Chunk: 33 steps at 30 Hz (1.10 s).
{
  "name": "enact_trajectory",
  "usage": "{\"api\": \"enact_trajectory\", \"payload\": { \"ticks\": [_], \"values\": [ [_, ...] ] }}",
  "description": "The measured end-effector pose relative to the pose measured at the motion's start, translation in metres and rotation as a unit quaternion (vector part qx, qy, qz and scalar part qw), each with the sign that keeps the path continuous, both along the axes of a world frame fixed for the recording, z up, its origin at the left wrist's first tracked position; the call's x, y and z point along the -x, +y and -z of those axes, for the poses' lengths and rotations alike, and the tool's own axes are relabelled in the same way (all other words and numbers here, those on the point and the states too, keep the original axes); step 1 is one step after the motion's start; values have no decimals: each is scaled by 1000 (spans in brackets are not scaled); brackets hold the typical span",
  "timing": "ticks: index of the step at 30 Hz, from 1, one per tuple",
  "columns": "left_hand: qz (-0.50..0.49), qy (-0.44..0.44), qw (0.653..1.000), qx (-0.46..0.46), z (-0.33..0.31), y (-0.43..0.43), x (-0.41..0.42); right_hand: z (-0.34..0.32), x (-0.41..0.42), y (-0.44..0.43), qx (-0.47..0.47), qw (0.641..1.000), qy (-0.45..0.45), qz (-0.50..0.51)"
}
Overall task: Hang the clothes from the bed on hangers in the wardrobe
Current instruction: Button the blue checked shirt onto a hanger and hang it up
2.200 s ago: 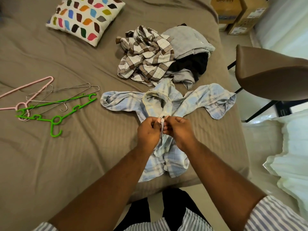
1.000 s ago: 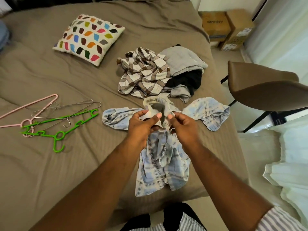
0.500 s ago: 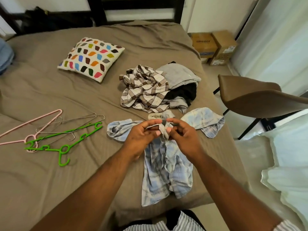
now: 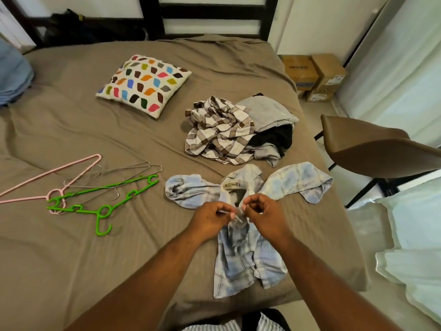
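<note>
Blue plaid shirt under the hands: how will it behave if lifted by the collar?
Probably floppy: the blue plaid shirt lies crumpled, sleeves sprawled across the bed. Likely light: left hand and right hand pinch the collar area with fingertips.

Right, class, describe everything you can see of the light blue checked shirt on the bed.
The light blue checked shirt looks like thin, crumpled woven cloth. It lies front up on the brown bed near its near edge, sleeves spread to both sides, collar open with a label inside. The left hand and right hand pinch its front edges just below the collar.
</note>
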<state>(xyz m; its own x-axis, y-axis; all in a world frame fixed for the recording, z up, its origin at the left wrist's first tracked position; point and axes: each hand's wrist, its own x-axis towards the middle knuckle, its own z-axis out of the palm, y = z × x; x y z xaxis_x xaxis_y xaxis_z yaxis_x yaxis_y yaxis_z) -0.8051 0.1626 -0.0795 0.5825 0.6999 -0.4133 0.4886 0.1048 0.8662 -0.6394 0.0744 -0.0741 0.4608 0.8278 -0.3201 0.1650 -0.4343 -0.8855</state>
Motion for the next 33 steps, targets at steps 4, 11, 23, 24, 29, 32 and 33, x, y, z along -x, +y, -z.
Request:
{"api": "enact_trajectory", "payload": {
  "ticks": [4, 11, 23, 24, 29, 32, 33],
  "values": [
    [84, 99, 989, 64, 44, -8, 33, 42, 2, -5, 111, 983, -17, -144],
    [1, 164, 982, -90, 101, 23, 41, 99, -66, 16, 166, 936, -252, -181],
    [297, 260, 816, -421, 190, 62, -1, 162, -118, 17, 30, 808, -457, -371],
    [282, 245, 829, -417, 186, 57, -4, 159, -116, 17, 36, 818, -442, -366],
    [78, 108, 925, -357, 162, 58, -10, 112, -115, 20, 76, 910, -322, -249],
    [-89, 10, 959, -270, 115, 73, -14, 69, -127, 24, 38, 945, -294, -137],
    [-141, 2, 958, -250, 94, 79, -18, 54, -131, 27, 25, 950, -290, -109]
  ]
}}
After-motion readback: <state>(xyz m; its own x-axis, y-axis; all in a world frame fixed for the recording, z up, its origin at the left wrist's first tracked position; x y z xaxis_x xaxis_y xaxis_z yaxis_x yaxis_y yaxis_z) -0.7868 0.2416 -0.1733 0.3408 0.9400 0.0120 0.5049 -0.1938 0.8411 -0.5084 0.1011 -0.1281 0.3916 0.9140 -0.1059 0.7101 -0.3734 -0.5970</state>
